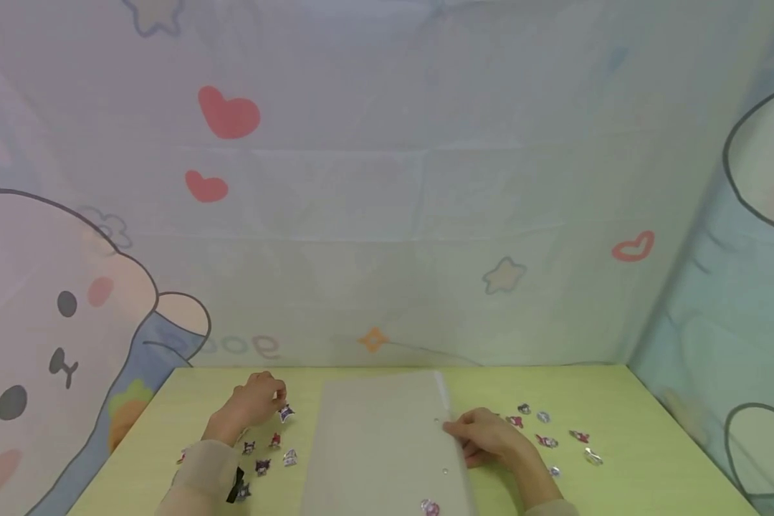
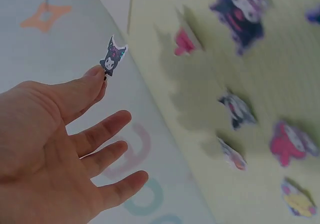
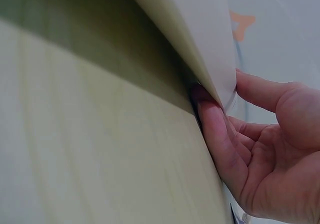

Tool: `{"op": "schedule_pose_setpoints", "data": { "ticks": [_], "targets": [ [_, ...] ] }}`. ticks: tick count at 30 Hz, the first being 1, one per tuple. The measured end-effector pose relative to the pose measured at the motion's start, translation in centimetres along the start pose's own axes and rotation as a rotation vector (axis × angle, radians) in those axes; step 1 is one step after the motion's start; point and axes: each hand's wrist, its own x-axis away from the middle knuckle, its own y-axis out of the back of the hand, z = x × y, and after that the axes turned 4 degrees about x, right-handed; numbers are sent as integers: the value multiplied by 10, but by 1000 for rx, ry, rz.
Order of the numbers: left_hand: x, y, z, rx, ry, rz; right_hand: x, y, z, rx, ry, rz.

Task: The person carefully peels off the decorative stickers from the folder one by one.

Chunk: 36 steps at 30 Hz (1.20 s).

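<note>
My left hand (image 1: 258, 400) is over the far left part of the table. Its thumb and forefinger pinch a small cartoon sticker (image 2: 113, 57), dark with a white face and pointed ears, while the other fingers spread loosely. In the middle of the table lies a large white sheet (image 1: 380, 437) with small round marks near its right edge. At that edge my right hand (image 1: 490, 438) grips the sheet, thumb on top and fingers beneath. The right wrist view shows this edge (image 3: 215, 49) raised off the tabletop, with shadow under it. A pink-and-white sticker (image 1: 430, 507) sits on the sheet's near right part.
Several cartoon stickers lie left of the sheet, among them a dark one (image 1: 262, 466) and a red one (image 1: 275, 441). More stickers, such as a pink one (image 1: 546, 441), lie on the right. A printed cloth (image 1: 374, 287) hangs behind the yellow table (image 1: 645, 444).
</note>
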Motion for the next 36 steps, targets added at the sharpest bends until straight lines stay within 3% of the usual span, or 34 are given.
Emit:
{"op": "schedule_pose_setpoints", "data": {
  "ticks": [7,13,21,36],
  "targets": [
    [6,-2,18,11,63,7,-1,0,-1,13,-1,1],
    [6,-6,25,-2,83,-10,-1,0,-2,28,2,-3],
    [6,-11,22,-7,110,-11,1,0,1,23,11,-6],
    [7,-14,13,-104,120,-53,1,0,0,18,13,-2]
  ]
}}
